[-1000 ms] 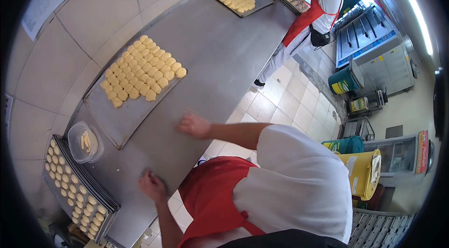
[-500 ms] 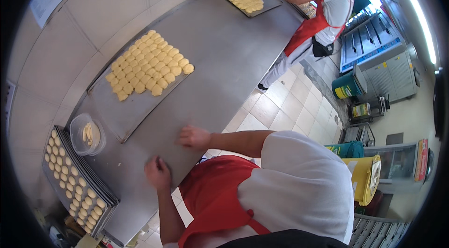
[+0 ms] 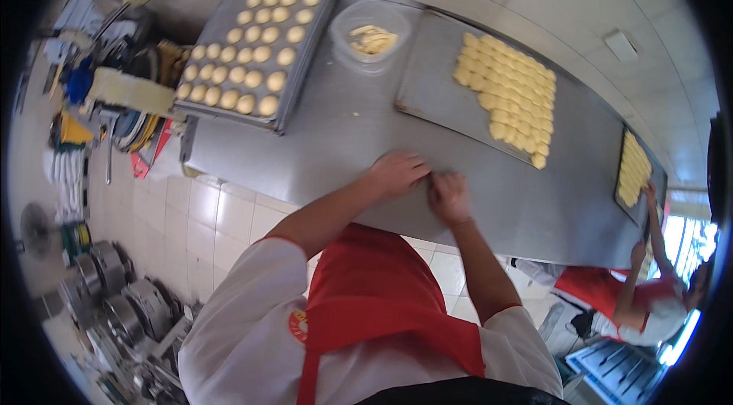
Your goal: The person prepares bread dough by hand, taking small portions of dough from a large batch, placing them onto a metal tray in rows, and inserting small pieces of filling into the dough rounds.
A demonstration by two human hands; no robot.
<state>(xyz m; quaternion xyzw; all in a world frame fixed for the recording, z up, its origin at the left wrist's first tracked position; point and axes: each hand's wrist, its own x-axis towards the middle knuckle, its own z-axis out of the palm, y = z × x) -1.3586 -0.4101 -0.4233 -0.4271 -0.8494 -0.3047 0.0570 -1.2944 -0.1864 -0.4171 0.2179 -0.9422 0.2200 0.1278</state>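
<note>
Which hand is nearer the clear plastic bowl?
Left. The left hand is on the person's side of the clear plastic bowl, slightly to its right; the right hand is farther right and closer to the body.

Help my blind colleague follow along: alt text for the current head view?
A person's hands are close together over a metal table; beyond, left to right: spaced dough balls, a plastic tub, and clustered dough pieces on a tray.
</note>
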